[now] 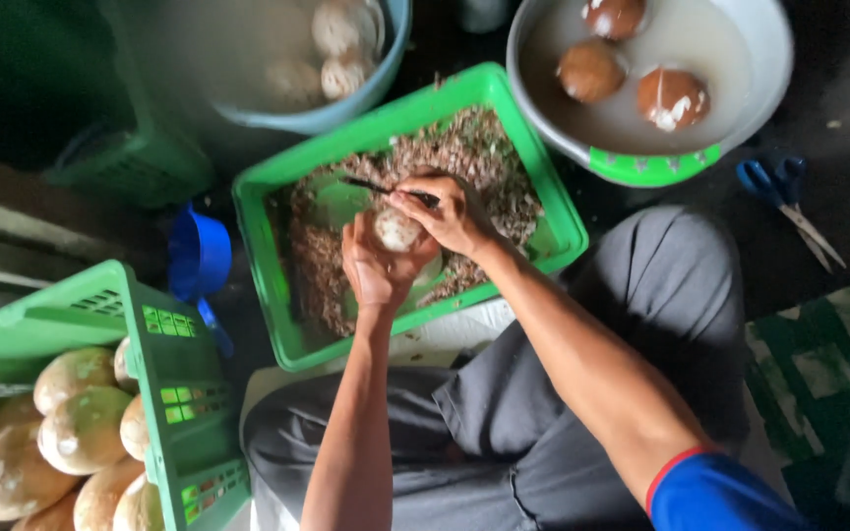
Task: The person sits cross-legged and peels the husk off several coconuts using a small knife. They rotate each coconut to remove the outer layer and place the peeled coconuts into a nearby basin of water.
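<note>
My left hand (374, 265) cups a small pale peeled coconut (396, 231) over a green plastic basket (277, 192). My right hand (455, 211) grips a dark-handled peeling tool (381, 187) whose thin end points left across the nut. The basket holds a layer of brown shavings (474, 147). Both hands touch the nut, which they partly hide.
A green crate (184, 393) of unpeeled pale coconuts sits at the lower left. A grey basin (740, 69) of cloudy water holds three brown nuts. A blue tub (346, 98) contains peeled white nuts. Blue-handled scissors (789, 197) lie at the right, a blue scoop (199, 256) at the left.
</note>
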